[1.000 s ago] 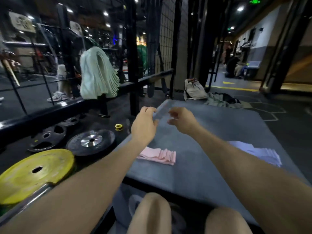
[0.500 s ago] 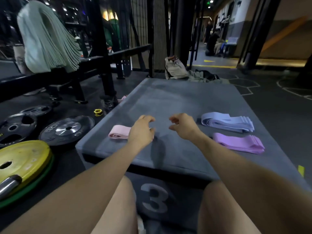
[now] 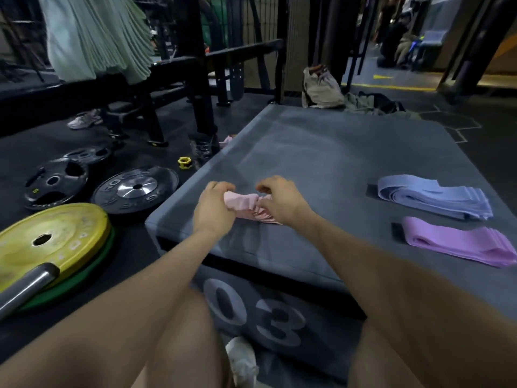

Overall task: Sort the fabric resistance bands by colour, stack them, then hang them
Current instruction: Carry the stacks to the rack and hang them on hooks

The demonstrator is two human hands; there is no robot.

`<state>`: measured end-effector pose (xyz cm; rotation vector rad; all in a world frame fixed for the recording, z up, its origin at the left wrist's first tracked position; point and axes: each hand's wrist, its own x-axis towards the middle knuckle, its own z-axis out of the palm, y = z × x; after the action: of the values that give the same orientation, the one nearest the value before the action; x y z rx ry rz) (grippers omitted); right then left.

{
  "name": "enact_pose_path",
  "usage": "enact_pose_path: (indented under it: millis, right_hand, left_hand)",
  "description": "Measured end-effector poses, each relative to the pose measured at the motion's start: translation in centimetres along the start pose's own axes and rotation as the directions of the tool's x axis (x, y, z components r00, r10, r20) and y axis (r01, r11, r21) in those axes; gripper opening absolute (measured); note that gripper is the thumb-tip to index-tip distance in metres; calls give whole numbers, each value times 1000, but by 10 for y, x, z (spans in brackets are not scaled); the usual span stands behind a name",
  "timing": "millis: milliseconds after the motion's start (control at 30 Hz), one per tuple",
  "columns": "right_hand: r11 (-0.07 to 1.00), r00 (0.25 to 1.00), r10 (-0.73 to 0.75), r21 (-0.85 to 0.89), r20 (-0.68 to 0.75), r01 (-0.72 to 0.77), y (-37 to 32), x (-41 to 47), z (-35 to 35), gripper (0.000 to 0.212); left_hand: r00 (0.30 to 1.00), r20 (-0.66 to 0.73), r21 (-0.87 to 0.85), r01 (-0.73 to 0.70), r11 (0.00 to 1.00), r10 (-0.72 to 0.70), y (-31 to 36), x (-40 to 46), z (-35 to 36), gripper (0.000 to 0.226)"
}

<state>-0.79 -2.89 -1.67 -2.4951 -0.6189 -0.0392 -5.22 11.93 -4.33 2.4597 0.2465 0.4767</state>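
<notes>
Head view: sitting at a grey plyo box (image 3: pixel 321 163) marked 03
Left hand (image 3: pixel 214 210): fingers curled round the pink bands (image 3: pixel 246 204), mid-frame near the box's front-left edge
Right hand (image 3: pixel 281 201): fingers pinching the same pile
Right side: blue bands (image 3: pixel 436 198) above, purple bands (image 3: pixel 458 243) below
Upper left: green bands (image 3: pixel 98 37) draped over a rack

- Three stacks of bands on grey box (image 3: pixel 321 152): one pink stack (image 3: pixel 249 208), one blue stack (image 3: pixel 436 197), one purple stack (image 3: pixel 458 242).
- One green bundle (image 3: pixel 98 37) hung on rack.
- Five weight plates on floor: three black, one yellow (image 3: pixel 47 242), one green.
- Two hands.
</notes>
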Motion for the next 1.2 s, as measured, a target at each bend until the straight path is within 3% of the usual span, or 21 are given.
enact_pose_path:
  millis: [167,300,467,633,900,1033,1200]
  right_hand:
    - [995,994,-96,-21,45,97,-17,15,21,40]
    - [983,985,-143,-104,96,153,-20,25,34,42]
    - [974,987,-128,-178,94,143,-12,27,41,38]
    - [965,990,-93,-235,104,116,-7,24,39,20]
    - [965,991,-65,-245,113,91,-2,17,26,21]
    - [960,996,7,-279,91,18,-2,14,24,19]
    - [965,986,-164,-211,-11,158,-20,15,29,36]
  left_hand:
    - [984,-75,-48,156,987,-159,-29,2,-6,53]
    - [969,-18,12,245,969,-245,-47,1,-6,63]
    - [955,-6,-25,297,955,-297,-52,2,-1,53]
    - [955,-11,-90,295,951,-297,-46,6,5,41]
    - [955,-70,-285,258,923,-289,-39,12,12,28]
    - [970,-77,-345,192,919,-232,-41,13,15,33]
    - [978,-89,-354,145,924,-188,-41,14,17,30]
